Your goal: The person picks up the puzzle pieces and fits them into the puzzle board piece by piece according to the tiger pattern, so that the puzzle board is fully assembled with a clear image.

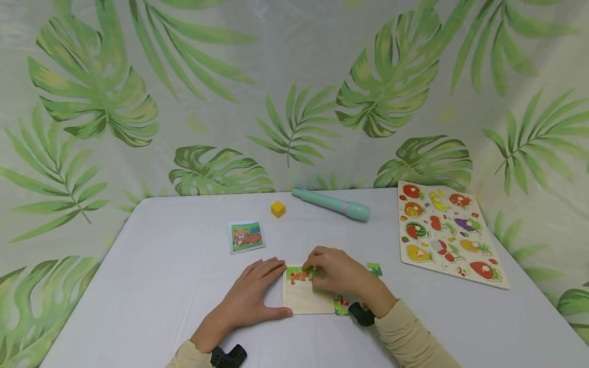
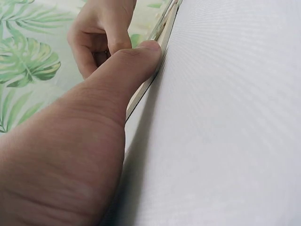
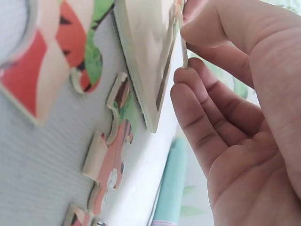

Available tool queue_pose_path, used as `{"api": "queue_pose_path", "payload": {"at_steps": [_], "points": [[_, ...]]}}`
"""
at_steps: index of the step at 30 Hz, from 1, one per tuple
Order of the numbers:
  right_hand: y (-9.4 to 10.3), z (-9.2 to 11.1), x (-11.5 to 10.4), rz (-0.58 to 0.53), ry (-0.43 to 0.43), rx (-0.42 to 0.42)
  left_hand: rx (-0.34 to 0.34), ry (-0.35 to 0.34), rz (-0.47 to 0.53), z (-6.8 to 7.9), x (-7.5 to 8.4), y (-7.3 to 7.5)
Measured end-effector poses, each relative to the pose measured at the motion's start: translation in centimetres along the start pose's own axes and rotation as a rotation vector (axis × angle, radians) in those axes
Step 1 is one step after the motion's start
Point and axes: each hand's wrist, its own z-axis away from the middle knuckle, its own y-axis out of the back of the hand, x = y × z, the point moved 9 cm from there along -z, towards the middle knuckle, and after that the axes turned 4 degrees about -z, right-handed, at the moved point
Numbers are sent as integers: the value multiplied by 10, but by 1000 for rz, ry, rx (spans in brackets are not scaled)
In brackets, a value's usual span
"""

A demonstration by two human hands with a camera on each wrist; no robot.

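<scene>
A small wooden puzzle tray (image 1: 306, 300) lies on the white table, with joined orange and green puzzle pieces (image 1: 298, 276) along its top left. My left hand (image 1: 250, 294) rests at the tray's left side, fingers extended toward the upper corner. Its thumb (image 2: 141, 54) touches the tray's near edge. Over the tray's upper right, my right hand (image 1: 338, 273) pinches a puzzle piece (image 3: 184, 49), seen edge-on between thumb and fingers; its picture is hidden. Loose puzzle pieces (image 3: 110, 165) lie right of the tray, partly covered by the right forearm in the head view.
Beyond the left hand lies a square picture card (image 1: 246, 237) showing a brown animal. A yellow cube (image 1: 278, 209) and a teal flashlight-like stick (image 1: 331, 204) are near the back edge. At the right stands out a large fruit puzzle board (image 1: 448, 237). Another loose piece (image 1: 375, 269) sits beyond the right wrist.
</scene>
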Motion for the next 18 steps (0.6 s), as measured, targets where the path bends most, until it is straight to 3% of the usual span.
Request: {"api": "queue_pose_path", "payload": {"at_steps": [18], "points": [[-3,-1,-1,43,27,-3,-7,2,2,0,0,-1]]}}
